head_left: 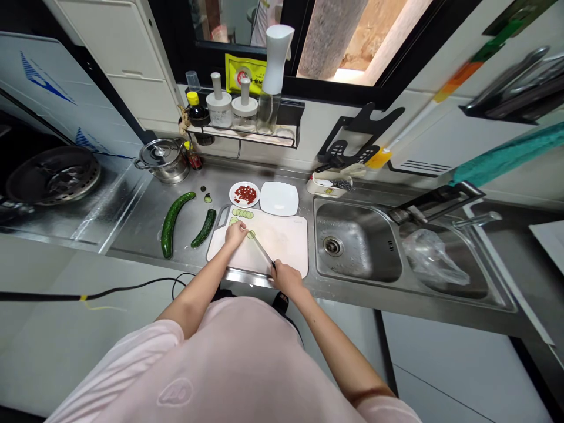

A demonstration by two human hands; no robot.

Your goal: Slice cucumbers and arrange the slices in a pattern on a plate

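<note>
My right hand (286,278) is wrapped round the dark handle of a knife (263,250). Its blade points up and left over the white cutting board (282,249). By the blade's tip is a pale green cucumber slice (251,234). Beside that slice, my left hand (237,234) is closed with its fingers together; what they hold, if anything, is hidden. Overlapping cucumber slices (243,214) form a row at the board's upper left, with more just above my left hand. Left of the board lie a cut cucumber (204,229) and a longer whole cucumber (174,223).
Behind the board stand a plate of chopped red pieces (245,194) and a white square plate (279,198). Cucumber ends (208,198) lie near a steel pot (164,160). To the right is a sink (359,235); a plastic bag (434,258) lies in the second basin.
</note>
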